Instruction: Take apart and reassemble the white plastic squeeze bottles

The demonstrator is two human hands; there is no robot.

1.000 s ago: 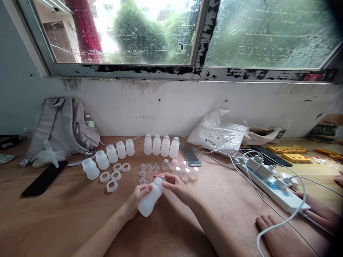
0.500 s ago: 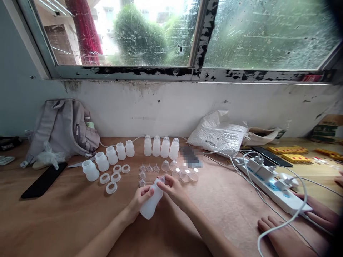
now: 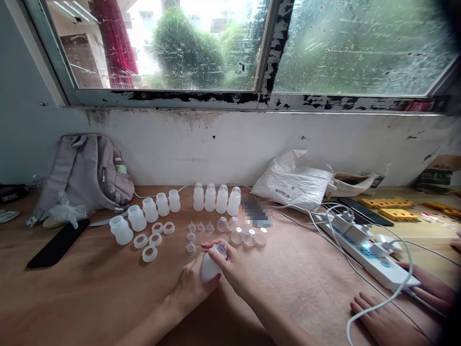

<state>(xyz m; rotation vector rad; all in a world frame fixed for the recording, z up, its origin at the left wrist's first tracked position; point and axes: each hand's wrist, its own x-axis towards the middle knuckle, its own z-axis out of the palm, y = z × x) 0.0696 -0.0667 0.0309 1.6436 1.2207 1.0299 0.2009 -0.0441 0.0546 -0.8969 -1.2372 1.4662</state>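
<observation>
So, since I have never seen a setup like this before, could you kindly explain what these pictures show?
Of course. There is no machine here: a person works with two bare hands. Every picture comes from one camera worn on that person's head, looking forward and down.

The left hand holds a white bottle around its body, while the right hand grips it near the top, where a clear piece shows.

On the wooden table stand open bottles and capped bottles. Nearer lie white rings, small clear teats and clear domed caps.

Farther back are a backpack and a silvery bag. At right, beside a power strip, is another person's hand.
</observation>
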